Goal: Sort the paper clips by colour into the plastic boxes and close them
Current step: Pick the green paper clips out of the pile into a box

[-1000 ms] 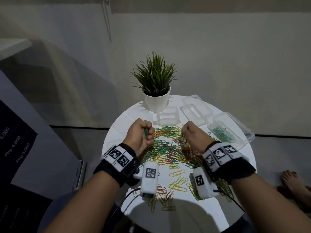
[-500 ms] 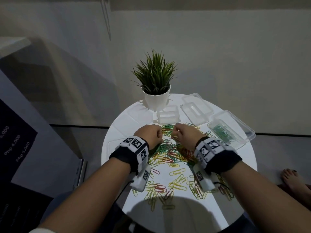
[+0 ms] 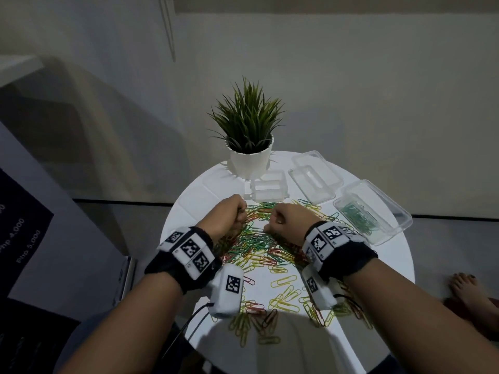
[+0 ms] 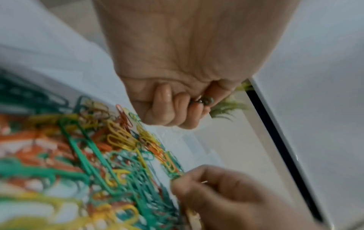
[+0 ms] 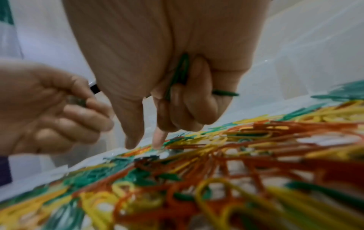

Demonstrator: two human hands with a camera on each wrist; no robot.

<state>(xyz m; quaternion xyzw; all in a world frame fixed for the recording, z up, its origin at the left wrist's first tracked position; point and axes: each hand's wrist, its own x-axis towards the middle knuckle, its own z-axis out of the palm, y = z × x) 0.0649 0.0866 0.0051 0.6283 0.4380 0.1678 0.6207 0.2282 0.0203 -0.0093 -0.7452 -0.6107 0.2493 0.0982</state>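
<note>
A: Lower centre of the head view, on our round white table (image 3: pixel 383 287): loose yellow, red and green wire paper clips (image 3: pixel 283 298), thickening into the main heap mid-frame.

B: Hands?

A: Both over the heap's far edge, near each other but apart. Our left hand (image 3: pixel 229 215) is fisted; the left wrist view shows its curled fingers (image 4: pixel 177 109) clamped on a small bunch of green clips (image 4: pixel 204 100).

B: Right?

A: Our right hand (image 3: pixel 287 221) has green clips tucked under curled fingers (image 5: pixel 189 99), thumb and forefinger pointing down to the heap. Whether they grip a clip there, we can't tell, too blurred.

B: Boxes?

A: Beyond the hands, centre: small clear plastic box (image 3: pixel 268 188), contents unreadable. Right of it, a flat clear open box (image 3: pixel 316 179). Right edge: clear open box with green clips inside (image 3: pixel 372 211). Farthest back, green spiky plant in a white pot (image 3: pixel 249 147).
</note>
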